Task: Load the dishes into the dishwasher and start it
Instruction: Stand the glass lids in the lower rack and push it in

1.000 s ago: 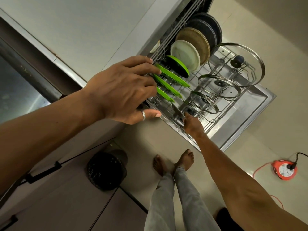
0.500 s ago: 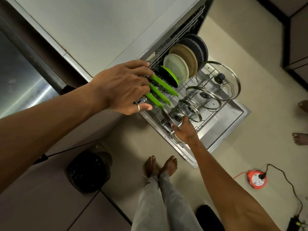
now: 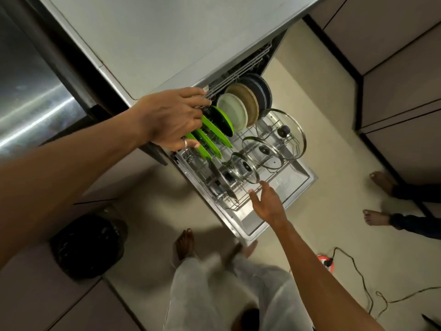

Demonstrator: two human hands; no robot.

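Note:
The dishwasher's lower rack point(image 3: 239, 206) is pulled out over the open door point(image 3: 296, 185). Upright in it stand several green plates point(image 3: 216, 138), a white plate point(image 3: 232, 113), a tan plate point(image 3: 249, 101) and dark plates point(image 3: 263, 90). Three glass lids lean beside them: large point(image 3: 294, 142), medium point(image 3: 269, 158), small point(image 3: 248, 174). A knife point(image 3: 223, 181) lies near the rack's front. My left hand point(image 3: 171, 118) rests at the counter's edge above the green plates, fingers extended and holding nothing. Fingers spread, my right hand point(image 3: 267, 204) hovers at the rack's front wire.
The grey counter point(image 3: 167, 32) runs above the dishwasher, with a steel sink point(image 3: 31, 99) at left. A black bin point(image 3: 88, 244) stands on the floor. An orange cable reel point(image 3: 325, 261) and its cord point(image 3: 358, 280) lie at right. Another person's feet point(image 3: 375, 217) are at right.
My right hand has left the knife area in the rack and pulled back toward the rack's front, fingers now spread. The left hand has stayed at the counter's edge. The camera view has widened.

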